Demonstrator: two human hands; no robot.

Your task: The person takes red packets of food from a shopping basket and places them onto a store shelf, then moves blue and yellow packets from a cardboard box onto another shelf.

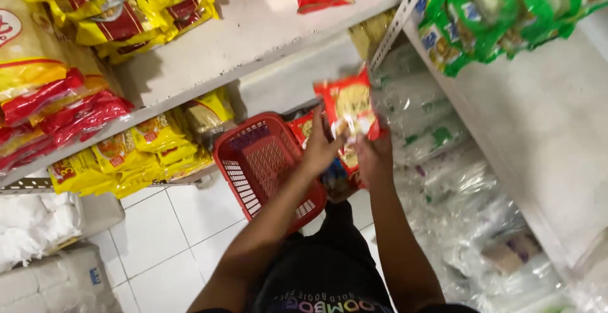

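Two hands are raised together over the red basket [253,161], both on one red-and-yellow snack packet [349,105]. The left hand [321,148] is closed on the packet's lower-left corner, fingers pinched together on the wrapper. The right hand [373,155] is seen under the packet's bottom edge at 5 o'clock from it; its fingers look curled onto the wrapper, but the blur leaves the exact grip unclear.

The packet is held upright in mid-air, at 1 o'clock from the basket, just in front of the corner where the two shelf units meet. More red packets [303,128] lie low down behind the hands, partly hidden.

Judgement on handling: the wrapper is thin and slippery, so the pinch is best kept on the sealed edge, not the puffed middle, to avoid crushing the contents. One hand is enough for the weight; the other is better used to steady it. The green packets [468,22] overhang the white shelf [544,129] at 2 o'clock and could be knocked if the packet is swung wide. Clear-wrapped goods [443,180] at 4 o'clock crowd the right forearm.
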